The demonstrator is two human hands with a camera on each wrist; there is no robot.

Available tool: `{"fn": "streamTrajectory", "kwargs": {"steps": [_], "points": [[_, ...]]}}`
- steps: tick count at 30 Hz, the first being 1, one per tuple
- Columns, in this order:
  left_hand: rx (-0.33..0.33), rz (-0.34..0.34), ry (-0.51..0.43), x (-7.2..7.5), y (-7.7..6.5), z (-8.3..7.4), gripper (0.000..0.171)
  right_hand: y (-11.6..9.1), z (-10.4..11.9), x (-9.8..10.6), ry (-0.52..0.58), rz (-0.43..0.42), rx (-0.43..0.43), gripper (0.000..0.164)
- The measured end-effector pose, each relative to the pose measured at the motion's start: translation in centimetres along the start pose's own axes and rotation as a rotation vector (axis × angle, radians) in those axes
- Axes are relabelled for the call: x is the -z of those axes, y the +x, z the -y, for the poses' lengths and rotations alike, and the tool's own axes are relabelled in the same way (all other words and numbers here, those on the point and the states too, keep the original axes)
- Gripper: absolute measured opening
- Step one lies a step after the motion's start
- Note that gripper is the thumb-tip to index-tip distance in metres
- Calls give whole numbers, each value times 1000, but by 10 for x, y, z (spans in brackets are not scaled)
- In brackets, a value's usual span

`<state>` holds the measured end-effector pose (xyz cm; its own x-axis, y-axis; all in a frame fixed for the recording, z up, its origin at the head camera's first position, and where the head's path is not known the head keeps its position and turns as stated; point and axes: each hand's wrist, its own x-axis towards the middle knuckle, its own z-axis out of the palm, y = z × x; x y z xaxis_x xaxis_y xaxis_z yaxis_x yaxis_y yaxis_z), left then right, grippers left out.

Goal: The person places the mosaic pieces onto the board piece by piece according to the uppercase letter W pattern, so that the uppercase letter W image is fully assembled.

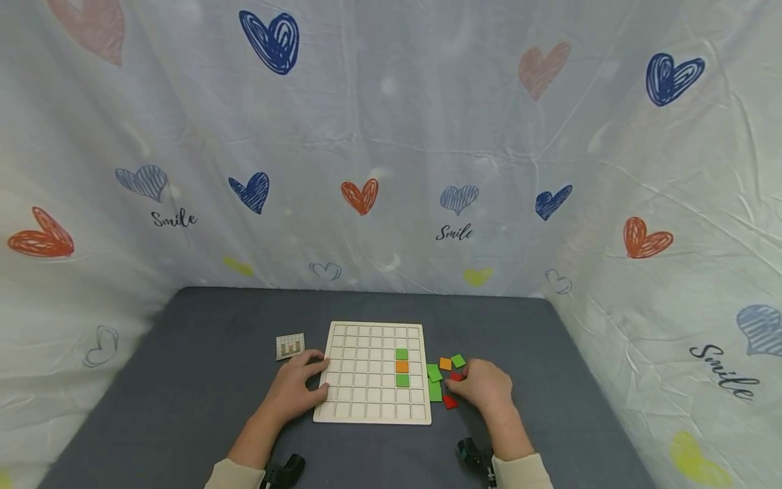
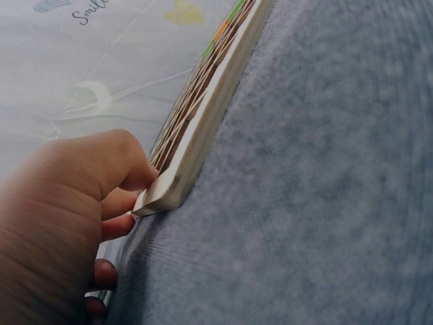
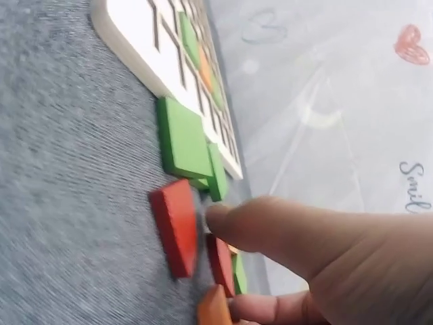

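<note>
A pale wooden grid board (image 1: 373, 418) lies on the table. My left hand (image 1: 297, 382) grips its left edge, and the left wrist view shows thumb and fingers at the corner. In its right part sit a green tile (image 1: 401, 354), an orange tile (image 1: 402, 367) and another green tile (image 1: 402, 381) in one column. Right of the board my right hand (image 1: 487, 387) hovers over loose tiles, thumb and fingers apart. A red tile (image 3: 220, 264) lies between them; a finger touches an orange tile (image 3: 214, 308). Another red tile (image 3: 174, 227) lies beside the thumb. Some fingertips are hidden.
Green tiles (image 1: 435, 392) lie against the board's right edge. A loose orange tile (image 1: 445, 364) and a green tile (image 1: 458, 360) lie farther back. A small printed card (image 1: 290, 346) lies left of the board on the dark grey tablecloth (image 1: 201, 367).
</note>
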<state>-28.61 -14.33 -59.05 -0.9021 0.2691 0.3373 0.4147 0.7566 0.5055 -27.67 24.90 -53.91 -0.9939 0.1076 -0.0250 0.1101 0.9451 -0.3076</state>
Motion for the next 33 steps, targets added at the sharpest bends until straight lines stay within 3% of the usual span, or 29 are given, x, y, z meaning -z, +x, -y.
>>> {"fn": "streamTrajectory", "kwargs": {"steps": [4,12,20,27,33], "points": [[-10,-13,-6,0,-1,-1,46,-1,3,-3,-11,-26,-17,57],[-14,-23,-4,0,-3,-2,45,-3,7,-5,-20,-33,-29,37],[-12,-14,-11,0,-3,-1,44,-2,8,-3,3,-39,36,13],[-23,-27,-3,-1,-2,1,45,0,6,0,45,-34,57,17],[-16,-14,-2,-1,0,2,46,-1,6,3,105,-21,16,13]]}}
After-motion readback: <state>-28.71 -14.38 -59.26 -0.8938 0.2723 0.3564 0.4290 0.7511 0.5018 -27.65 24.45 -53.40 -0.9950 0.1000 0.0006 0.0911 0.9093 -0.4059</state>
